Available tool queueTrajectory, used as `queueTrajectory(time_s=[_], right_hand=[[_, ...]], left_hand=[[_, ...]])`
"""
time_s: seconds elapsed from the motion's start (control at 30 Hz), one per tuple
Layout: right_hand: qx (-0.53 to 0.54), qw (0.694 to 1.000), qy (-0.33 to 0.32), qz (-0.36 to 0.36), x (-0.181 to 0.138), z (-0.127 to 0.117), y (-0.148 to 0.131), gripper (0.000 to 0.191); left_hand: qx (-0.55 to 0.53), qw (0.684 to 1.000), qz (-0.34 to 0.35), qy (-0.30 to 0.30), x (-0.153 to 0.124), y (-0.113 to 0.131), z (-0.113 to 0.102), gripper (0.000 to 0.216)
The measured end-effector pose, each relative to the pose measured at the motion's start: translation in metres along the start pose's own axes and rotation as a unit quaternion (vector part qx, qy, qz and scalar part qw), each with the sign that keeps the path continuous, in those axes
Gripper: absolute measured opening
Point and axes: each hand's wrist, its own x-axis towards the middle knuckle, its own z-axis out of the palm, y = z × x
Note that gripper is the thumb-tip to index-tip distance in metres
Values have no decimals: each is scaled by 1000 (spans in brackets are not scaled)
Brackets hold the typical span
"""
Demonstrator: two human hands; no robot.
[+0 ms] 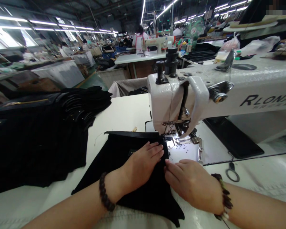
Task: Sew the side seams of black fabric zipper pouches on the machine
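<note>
A piece of black fabric (pixel 114 152) lies flat on the white table (pixel 124 111) in front of the sewing machine (pixel 181 95). My left hand (pixel 140 163) rests on the fabric with its fingers stretched out flat toward the needle area. My right hand (pixel 190 181) sits at the fabric's right edge, fingers curled together and pressing on that edge. The fabric's far corner lies under the machine head near the lit needle plate (pixel 186 149). Both wrists wear bead bracelets.
A large stack of black fabric pieces (pixel 43 133) fills the table's left side. Small scissors (pixel 232 171) lie to the right of my right hand. Other sewing stations and people sit farther back in the hall.
</note>
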Motion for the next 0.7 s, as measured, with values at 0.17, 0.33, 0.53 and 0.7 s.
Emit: queueTrajectory(time_s=[0.17,0.33,0.53,0.7], right_hand=[[4,999,-33,8,3,-1,7,22],[-12,998,-53,39,6,2,17,15],[-19,995,-82,59,12,3,24,10],[-2,993,-95,63,13,5,26,12]], left_hand=[[16,1000,-9,-12,8,-5,1,32],[53,998,-6,-36,21,-12,-3,31],[70,996,-15,-43,29,-21,-3,29],[66,996,-9,-56,31,-24,-7,29]])
